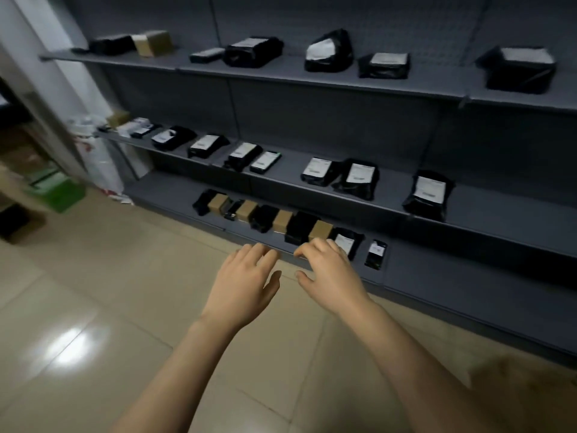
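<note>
My left hand [246, 282] and my right hand [327, 273] are stretched out side by side, palms down, fingers loosely spread, holding nothing. They hover in front of the bottom shelf [437, 276] of a grey rack. On that shelf lies a row of black parcels [299, 228] and small brown boxes [320, 230]. My right fingertips are just in front of a black parcel with a white label [346, 242]. Beside it lies a small black packet [376, 254].
The middle shelf [487, 210] and top shelf [281, 76] carry several black labelled parcels and a brown box [153, 42]. A green crate [59, 192], cardboard boxes and white bags [100, 160] stand at the left. Beige floor tiles [93, 307] lie below me.
</note>
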`<state>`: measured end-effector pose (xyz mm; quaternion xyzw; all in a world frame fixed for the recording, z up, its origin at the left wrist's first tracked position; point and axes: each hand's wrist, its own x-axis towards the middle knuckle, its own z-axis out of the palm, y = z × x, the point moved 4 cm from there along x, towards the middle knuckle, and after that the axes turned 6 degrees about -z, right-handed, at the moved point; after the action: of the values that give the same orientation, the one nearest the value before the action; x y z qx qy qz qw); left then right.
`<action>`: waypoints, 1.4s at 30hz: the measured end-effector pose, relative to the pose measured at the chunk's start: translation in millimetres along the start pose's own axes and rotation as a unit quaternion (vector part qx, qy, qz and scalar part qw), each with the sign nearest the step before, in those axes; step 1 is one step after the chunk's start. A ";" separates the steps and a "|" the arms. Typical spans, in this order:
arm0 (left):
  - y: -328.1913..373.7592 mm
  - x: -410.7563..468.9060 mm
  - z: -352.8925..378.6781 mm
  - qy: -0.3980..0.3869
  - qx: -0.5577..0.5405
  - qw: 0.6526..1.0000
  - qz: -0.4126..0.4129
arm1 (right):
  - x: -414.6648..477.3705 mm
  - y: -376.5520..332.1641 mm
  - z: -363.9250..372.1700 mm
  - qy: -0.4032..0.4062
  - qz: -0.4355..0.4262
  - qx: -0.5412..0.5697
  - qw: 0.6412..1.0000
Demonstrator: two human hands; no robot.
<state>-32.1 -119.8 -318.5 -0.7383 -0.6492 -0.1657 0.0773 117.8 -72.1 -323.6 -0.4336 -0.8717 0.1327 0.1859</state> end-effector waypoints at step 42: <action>-660.5 208.9 8.6 0.033 0.103 0.955 -0.274 | 678.9 -258.3 273.7 -0.104 -0.241 0.032 0.964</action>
<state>-659.6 173.7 -321.2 -0.5138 -0.8375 -0.1369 0.1261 -561.6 303.3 -325.4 -0.1882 -0.9602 0.1565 0.1348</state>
